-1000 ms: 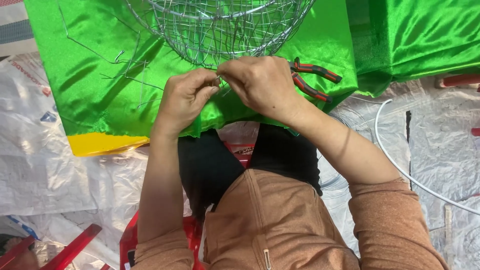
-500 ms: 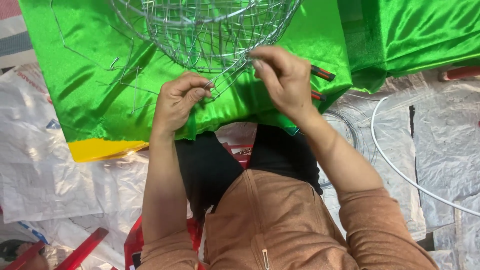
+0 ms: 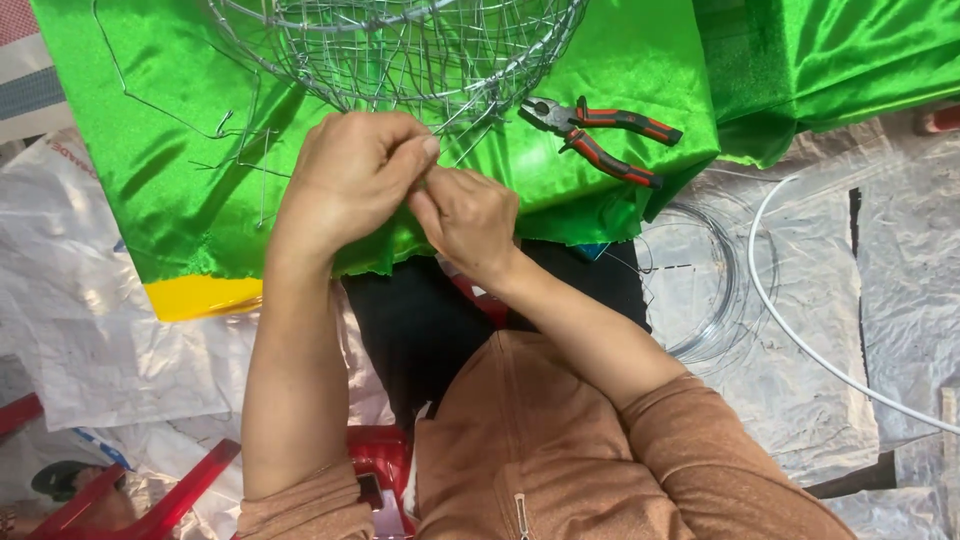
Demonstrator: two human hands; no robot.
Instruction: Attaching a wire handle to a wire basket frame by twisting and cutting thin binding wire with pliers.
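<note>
A round frame of thin silver wire (image 3: 400,45) lies on shiny green satin cloth (image 3: 150,130) at the top. My left hand (image 3: 350,180) is closed just below the frame's near rim, pinching a thin wire strand between thumb and fingers. My right hand (image 3: 465,220) presses against it from the right, fingers curled on the same strand. Loose bent wires (image 3: 235,140) trail over the cloth to the left of my hands. Red-and-black pliers (image 3: 600,135) lie on the cloth to the right, untouched.
A coil of thin wire (image 3: 715,280) and a white cable (image 3: 800,340) rest on crinkled clear plastic sheeting (image 3: 880,260) at the right. A yellow cloth edge (image 3: 200,295) shows under the green. A red plastic stool (image 3: 150,500) is at the lower left.
My right hand has come down from the frame's rim to meet the left hand. The pliers, half hidden before, now lie in full view.
</note>
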